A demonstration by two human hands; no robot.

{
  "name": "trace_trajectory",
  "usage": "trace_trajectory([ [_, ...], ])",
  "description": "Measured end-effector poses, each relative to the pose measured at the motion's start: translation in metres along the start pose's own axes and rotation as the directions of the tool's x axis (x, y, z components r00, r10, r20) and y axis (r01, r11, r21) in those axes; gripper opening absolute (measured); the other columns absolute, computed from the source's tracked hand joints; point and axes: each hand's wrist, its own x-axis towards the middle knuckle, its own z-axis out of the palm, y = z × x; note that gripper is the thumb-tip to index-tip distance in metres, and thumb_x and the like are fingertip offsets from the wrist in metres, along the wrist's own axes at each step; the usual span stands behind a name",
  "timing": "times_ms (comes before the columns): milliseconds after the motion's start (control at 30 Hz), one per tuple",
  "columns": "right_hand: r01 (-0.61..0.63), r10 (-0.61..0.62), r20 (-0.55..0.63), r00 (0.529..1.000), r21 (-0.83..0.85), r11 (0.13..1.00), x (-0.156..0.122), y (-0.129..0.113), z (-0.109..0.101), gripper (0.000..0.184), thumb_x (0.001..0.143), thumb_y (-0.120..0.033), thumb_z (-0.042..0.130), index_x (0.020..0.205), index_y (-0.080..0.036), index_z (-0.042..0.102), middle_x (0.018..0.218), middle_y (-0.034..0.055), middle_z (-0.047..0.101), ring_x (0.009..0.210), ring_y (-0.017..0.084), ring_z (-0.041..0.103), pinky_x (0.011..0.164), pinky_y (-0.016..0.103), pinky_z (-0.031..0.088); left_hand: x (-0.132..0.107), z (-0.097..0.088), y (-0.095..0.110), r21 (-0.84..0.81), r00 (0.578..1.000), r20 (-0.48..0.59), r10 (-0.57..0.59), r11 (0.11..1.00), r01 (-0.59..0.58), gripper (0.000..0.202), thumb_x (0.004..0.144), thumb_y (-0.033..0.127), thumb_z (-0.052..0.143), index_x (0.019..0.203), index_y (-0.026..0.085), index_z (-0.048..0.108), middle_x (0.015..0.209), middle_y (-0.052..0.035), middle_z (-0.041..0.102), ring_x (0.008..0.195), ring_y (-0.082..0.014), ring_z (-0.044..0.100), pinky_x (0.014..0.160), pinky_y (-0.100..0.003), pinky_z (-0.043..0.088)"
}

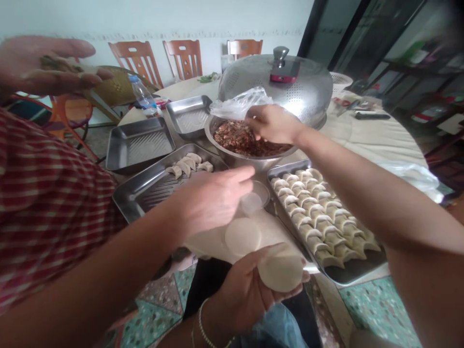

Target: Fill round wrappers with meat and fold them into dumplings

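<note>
Dumpling wrapper (280, 271) right here at the near side of the table, a pale round lying on my left hand (247, 286), palm up, fingers curled behind its right edge, so that grip is a light cradle around the dough. Over at the far side, my right hand (274, 123) is down at the filling (232, 136) in the steel bowl (235, 158), fingers bent; whether they grasp anything I cannot tell, the tips being hidden. Just beside them, a plastic bag (239, 102) drapes on the far rim. Another round sheet (242, 237) lies flat on the table, just beyond my left hand. From the left comes a co-worker's reaching hand (208, 200), blurred, across the middle, and the co-worker's other hand (21, 65) is up at far left, a filled piece of dough in its palm. To my right, rows of finished dumplings (319, 212) pack the right tray (368, 267); at left, a small cluster (184, 166) sits in the left tray (139, 195).
</note>
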Motion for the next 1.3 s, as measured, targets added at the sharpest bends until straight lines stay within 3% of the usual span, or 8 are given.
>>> trace_trajectory([
  [100,-0.139,0.151,-0.028,0.988,0.255,0.957,-0.001,0.013,-0.006,0.019,0.095,-0.027,0.045,0.081,-0.018,0.054,0.064,0.0003,0.065,0.056,0.013,0.060,0.065,0.030,0.048,-0.015,0.002,-0.046,-0.002,0.998,0.034,-0.045,0.999,0.045,0.033,0.083,0.026,0.054,0.109,0.017,0.072,0.102,-0.0116,0.075,0.105,-0.0278,0.068,0.090,-0.039,0.053],
  [200,-0.162,0.194,-0.106,0.975,0.255,0.953,-0.007,0.021,-0.014,0.025,0.094,-0.031,0.050,0.072,-0.018,0.051,0.060,0.0005,0.061,0.054,0.011,0.058,0.068,0.031,0.048,-0.023,0.002,-0.063,0.002,0.995,-0.005,-0.099,0.995,0.099,0.036,0.089,0.032,0.052,0.106,0.008,0.072,0.104,-0.0159,0.074,0.095,-0.0258,0.072,0.085,-0.033,0.053],
  [300,-0.098,0.115,-0.257,0.960,0.077,0.992,-0.016,0.028,-0.020,0.024,0.095,-0.029,0.050,0.075,-0.018,0.056,0.063,0.0023,0.062,0.066,0.014,0.061,0.081,0.034,0.047,-0.024,0.002,-0.054,-0.002,0.990,-0.093,-0.104,0.995,0.104,0.051,0.096,0.044,0.040,0.112,0.006,0.069,0.107,-0.0178,0.073,0.099,-0.0272,0.071,0.087,-0.036,0.053],
  [400,-0.058,0.043,-0.330,0.943,-0.035,0.998,-0.025,0.035,-0.017,0.025,0.096,-0.030,0.046,0.079,-0.019,0.059,0.073,0.0054,0.066,0.074,0.016,0.062,0.083,0.035,0.047,-0.023,0.005,-0.039,-0.021,0.969,-0.243,0.034,0.999,-0.040,0.045,0.099,0.036,0.038,0.114,0.004,0.067,0.113,-0.0179,0.072,0.107,-0.0261,0.068,0.093,-0.036,0.052],
  [600,-0.045,0.082,-0.292,0.953,0.133,0.990,-0.031,0.037,0.000,0.029,0.095,-0.038,0.048,0.073,-0.023,0.058,0.067,0.0030,0.064,0.069,0.016,0.060,0.081,0.032,0.049,-0.021,0.015,-0.023,-0.001,0.812,-0.498,0.305,0.936,-0.353,0.041,0.100,0.023,0.037,0.132,0.003,0.052,0.117,-0.0182,0.070,0.108,-0.0219,0.068,0.099,-0.034,0.052],
  [800,-0.088,0.195,-0.244,0.950,0.391,0.916,-0.029,0.031,0.011,0.027,0.095,-0.034,0.047,0.074,-0.022,0.058,0.059,-0.0003,0.062,0.052,0.012,0.057,0.070,0.032,0.050,-0.022,0.014,-0.017,0.009,0.731,-0.563,0.385,0.887,-0.461,0.040,0.100,0.020,0.036,0.137,0.012,0.051,0.110,-0.0120,0.074,0.103,-0.0175,0.070,0.104,-0.032,0.049],
  [1033,-0.192,0.355,-0.167,0.920,0.597,0.779,-0.026,0.027,0.010,0.029,0.094,-0.031,0.049,0.067,-0.024,0.057,0.053,-0.0006,0.059,0.046,0.013,0.052,0.060,0.033,0.045,-0.022,0.016,-0.018,0.020,0.700,-0.597,0.393,0.879,-0.477,0.042,0.100,0.018,0.037,0.139,0.011,0.049,0.114,-0.0128,0.072,0.107,-0.0182,0.069,0.109,-0.036,0.045],
  [1300,-0.187,0.409,-0.131,0.903,0.738,0.648,-0.028,0.031,0.007,0.023,0.092,-0.035,0.052,0.075,-0.022,0.058,0.052,-0.0024,0.058,0.046,0.012,0.050,0.054,0.030,0.039,-0.031,0.012,-0.008,0.000,0.682,-0.574,0.454,0.833,-0.554,0.042,0.101,0.023,0.032,0.136,0.016,0.053,0.112,-0.0099,0.073,0.104,-0.0191,0.070,0.109,-0.040,0.044],
])
